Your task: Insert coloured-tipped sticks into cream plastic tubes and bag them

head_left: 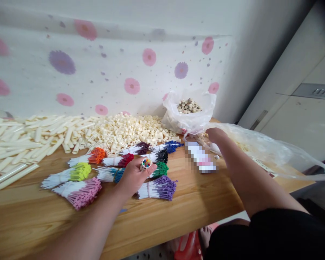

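My left hand [135, 175] is closed around a short white tube [145, 165] with multicoloured tips showing at its open end. Bundles of white sticks with coloured ends lie about it: a purple bundle [158, 188], a green bundle [161, 169], a blue-teal bundle [108, 173], a pink bundle [79, 192], a yellow-green bundle [70, 174] and several more. My right hand [215, 136] reaches to small cream parts beside the plastic bag, at the right of the bundles. Its fingers are mostly hidden, so what it holds cannot be made out.
A heap of cream ring-like parts [124, 131] and long cream tubes [18, 141] line the back and left. A plastic bag [176, 121] holds small metal-tipped pieces. A blurred paper [200, 157] and a clear plastic sheet [281, 151] lie right. The table's front edge [178, 236] is near me.
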Motion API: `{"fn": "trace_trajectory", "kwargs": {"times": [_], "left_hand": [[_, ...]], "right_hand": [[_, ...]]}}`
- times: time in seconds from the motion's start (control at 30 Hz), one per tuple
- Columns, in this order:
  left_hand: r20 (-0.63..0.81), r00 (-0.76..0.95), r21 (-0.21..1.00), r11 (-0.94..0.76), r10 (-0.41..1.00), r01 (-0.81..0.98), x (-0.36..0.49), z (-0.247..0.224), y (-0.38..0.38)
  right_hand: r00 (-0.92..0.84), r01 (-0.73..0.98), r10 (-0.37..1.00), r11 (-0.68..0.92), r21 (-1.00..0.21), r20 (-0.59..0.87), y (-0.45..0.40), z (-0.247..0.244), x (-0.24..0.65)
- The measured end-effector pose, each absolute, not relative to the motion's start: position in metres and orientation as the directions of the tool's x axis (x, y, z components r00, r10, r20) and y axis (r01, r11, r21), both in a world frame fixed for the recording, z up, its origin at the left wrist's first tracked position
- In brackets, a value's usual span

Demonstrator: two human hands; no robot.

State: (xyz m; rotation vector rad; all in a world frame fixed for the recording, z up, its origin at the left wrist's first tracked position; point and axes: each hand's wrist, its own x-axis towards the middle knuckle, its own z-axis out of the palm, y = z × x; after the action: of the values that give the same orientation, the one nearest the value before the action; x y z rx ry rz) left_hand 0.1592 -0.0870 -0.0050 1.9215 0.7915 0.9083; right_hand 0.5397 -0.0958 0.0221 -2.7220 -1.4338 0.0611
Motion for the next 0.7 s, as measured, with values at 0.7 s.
{"fn": "trace_trajectory", "kwargs": {"times": [0.7], "left_hand": [[0.189, 0.436, 0.968, -0.091, 0.880, -0.235, 0.173, -0.015, -0.110]], "right_hand": [[0.233, -0.435, 0.961, 0.240, -0.868, 0.149, -0.135, 0.018, 0.266]]}}
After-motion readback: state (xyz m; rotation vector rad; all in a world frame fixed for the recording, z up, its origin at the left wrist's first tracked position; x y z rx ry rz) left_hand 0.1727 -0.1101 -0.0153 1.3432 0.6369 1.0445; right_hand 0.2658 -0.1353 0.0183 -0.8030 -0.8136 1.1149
